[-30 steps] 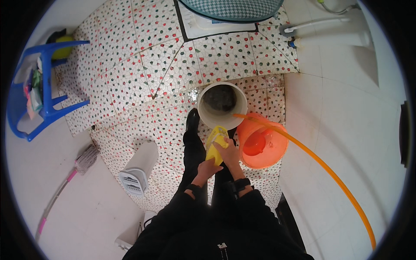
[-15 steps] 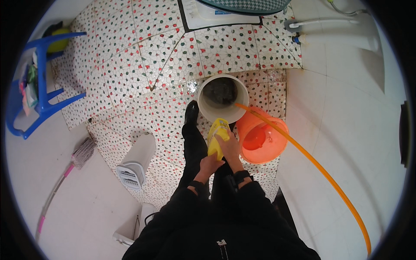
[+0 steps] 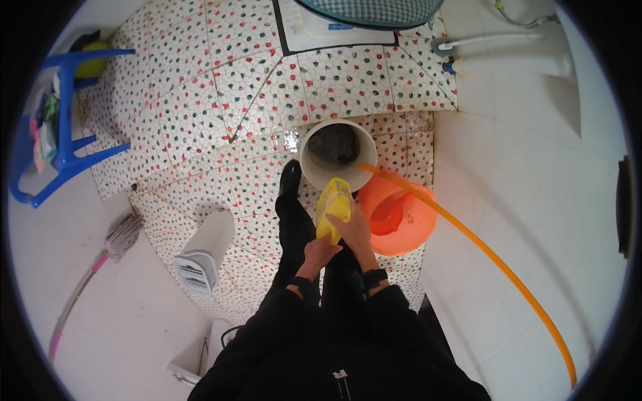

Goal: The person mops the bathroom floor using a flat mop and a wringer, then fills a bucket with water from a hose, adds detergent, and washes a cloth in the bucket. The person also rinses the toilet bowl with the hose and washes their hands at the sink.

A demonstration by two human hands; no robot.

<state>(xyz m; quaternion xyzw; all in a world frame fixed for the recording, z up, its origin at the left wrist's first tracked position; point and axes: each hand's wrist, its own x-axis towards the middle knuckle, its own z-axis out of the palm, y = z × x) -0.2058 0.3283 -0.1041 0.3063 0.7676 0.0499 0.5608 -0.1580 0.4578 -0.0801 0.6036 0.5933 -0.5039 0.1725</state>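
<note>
A yellow plastic bottle (image 3: 336,200) is between my two hands, lying tilted in front of my legs. My right hand (image 3: 354,228) wraps its side. My left hand (image 3: 322,252) is closed at the bottle's near end, its fingers partly hidden. Just beyond the bottle's far end stands a white bucket (image 3: 370,155) with dark, wet-looking material (image 3: 338,143) in the bottom. An orange hose (image 3: 468,234) reaches over the bucket's rim from the right. To the right of my hands is an orange basin (image 3: 418,230) holding a red scoop-like vessel (image 3: 386,218).
A slim white bin (image 3: 208,247) stands left of my legs. A blue plastic stool (image 3: 67,134) and a mop (image 3: 122,237) are farther left. At the back, a teal basin (image 3: 374,12) sits over a white tray (image 3: 321,33). The speckled tile floor (image 3: 180,87) looks wet near the bucket.
The view has shifted slightly, so most things sit a little farther left. Both hands stay on the bottle, which shows a little more of its broad side.
</note>
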